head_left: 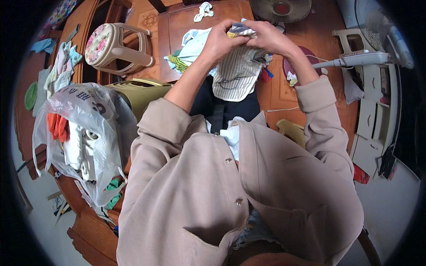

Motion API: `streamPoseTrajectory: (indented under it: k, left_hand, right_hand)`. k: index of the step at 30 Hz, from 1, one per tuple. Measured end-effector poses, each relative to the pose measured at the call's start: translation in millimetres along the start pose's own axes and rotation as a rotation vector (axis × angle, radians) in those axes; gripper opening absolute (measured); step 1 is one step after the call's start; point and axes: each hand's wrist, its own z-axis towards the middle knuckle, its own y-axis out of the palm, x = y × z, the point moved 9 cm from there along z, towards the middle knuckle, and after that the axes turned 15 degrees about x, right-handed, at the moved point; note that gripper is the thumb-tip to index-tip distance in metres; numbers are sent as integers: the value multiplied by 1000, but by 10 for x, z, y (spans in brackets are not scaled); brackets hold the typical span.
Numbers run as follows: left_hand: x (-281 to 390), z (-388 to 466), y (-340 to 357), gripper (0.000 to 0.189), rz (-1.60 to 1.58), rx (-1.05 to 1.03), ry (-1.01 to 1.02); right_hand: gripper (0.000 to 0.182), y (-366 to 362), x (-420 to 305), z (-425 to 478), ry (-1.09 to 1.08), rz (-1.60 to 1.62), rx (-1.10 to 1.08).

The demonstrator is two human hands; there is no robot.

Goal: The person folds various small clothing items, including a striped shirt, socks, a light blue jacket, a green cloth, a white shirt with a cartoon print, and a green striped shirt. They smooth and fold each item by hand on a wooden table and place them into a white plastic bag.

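Note:
Both of my hands are raised in front of me, gripping a grey-and-white striped garment (238, 74) by its bunched upper part. My left hand (218, 41) pinches it from one side, and my right hand (268, 37) from the other. Grey and yellow fabric shows between the fingers. The lower part, with a dark-outlined pocket shape, hangs over my dark-trousered knees. Behind my left forearm, a heap of light blue clothes (196, 45) lies on a brown wooden table (169, 26), with a green-and-yellow striped cloth (178, 63) at its near edge. Farther back is a small white cloth (203, 12).
At left, a translucent plastic bag (88, 109) holds clothes beside an olive plastic bin or stool (143, 96). A floral-topped plastic stool (123, 48) lies tipped. Fans (280, 8) (359, 59) stand at the back and right, near a white drawer cabinet (367, 116).

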Motion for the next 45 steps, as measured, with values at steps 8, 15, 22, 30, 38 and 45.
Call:
streamPoseTrajectory:
  k: [8, 15, 22, 30, 38, 45]
  left_hand:
    - [-229, -525, -154, 38, 223, -298, -157]
    - [-654, -764, -353, 23, 171, -277, -173]
    - [-247, -751, -1319, 17, 496, 535, 333]
    - [-1455, -1286, -1813, 17, 756, 476, 104]
    - [-1508, -1838, -1899, 21, 780, 523, 102]
    - [-1028, -1930, -868, 21, 330, 55, -110]
  right_hand:
    - [24, -788, -197, 17, 259, 464, 5]
    - [23, -1150, 123, -129, 334, 469, 78]
    - [32, -957, -928, -316, -35, 517, -44]
    - [26, 388, -1035, -1577, -352, -174, -100]
    - [38, 748, -505, -2054, -160, -134, -15]
    - [36, 821, -348, -2111, -67, -81, 50]
